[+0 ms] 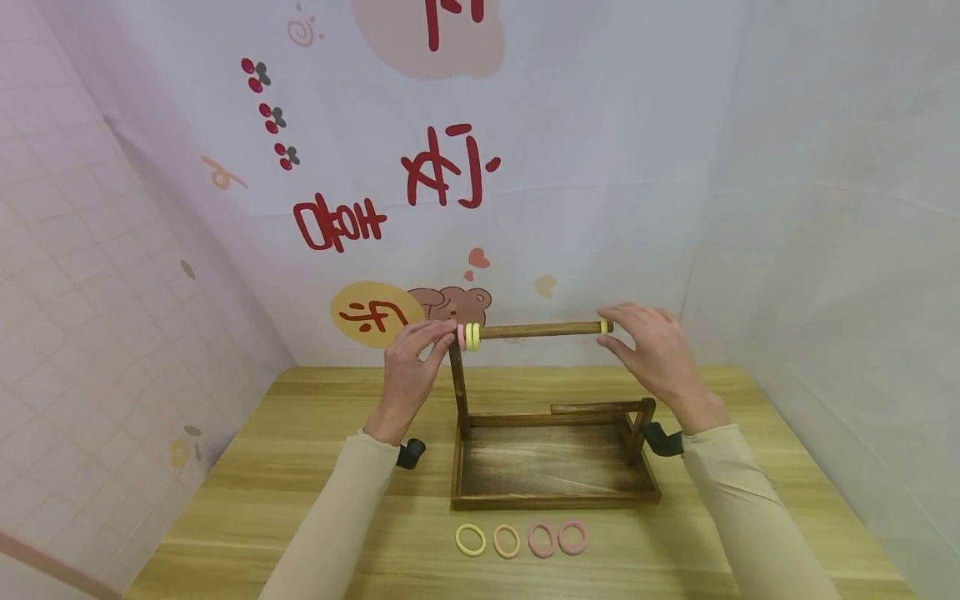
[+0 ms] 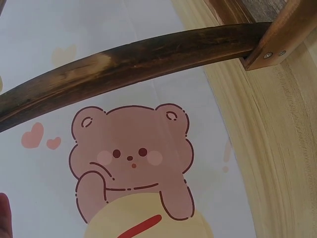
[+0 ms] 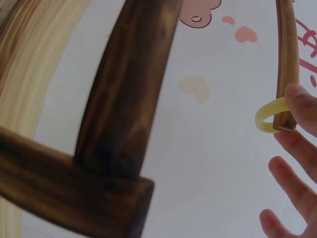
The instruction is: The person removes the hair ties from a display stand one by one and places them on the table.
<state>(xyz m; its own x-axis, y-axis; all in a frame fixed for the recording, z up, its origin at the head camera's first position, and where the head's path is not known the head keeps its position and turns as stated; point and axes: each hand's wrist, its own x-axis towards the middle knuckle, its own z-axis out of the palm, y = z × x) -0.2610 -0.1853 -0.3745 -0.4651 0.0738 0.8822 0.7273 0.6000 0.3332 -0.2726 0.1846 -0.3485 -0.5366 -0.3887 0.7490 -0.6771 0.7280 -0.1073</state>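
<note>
A dark wooden stand [image 1: 459,392] has a tray base and a long upper bar [image 1: 540,331]. My left hand [image 1: 412,367] pinches the stand at the bar's left end, beside a pink ring [image 1: 461,337] and two yellow rings [image 1: 472,337] hung on the bar. At the free right end, my right hand [image 1: 656,354] pinches another yellow ring [image 3: 265,116] that encircles the bar's tip; its other fingers [image 3: 292,186] are spread. Only a fingertip [image 2: 5,218] of the left hand shows in the left wrist view.
In front of the tray [image 1: 555,502], a yellow ring [image 1: 470,554], an orange ring [image 1: 506,556] and two pink rings [image 1: 541,554] lie in a row on the wooden table [image 1: 337,483]. A shorter, lower bar [image 1: 600,408] joins the right post. A printed white backdrop [image 1: 600,167] stands behind.
</note>
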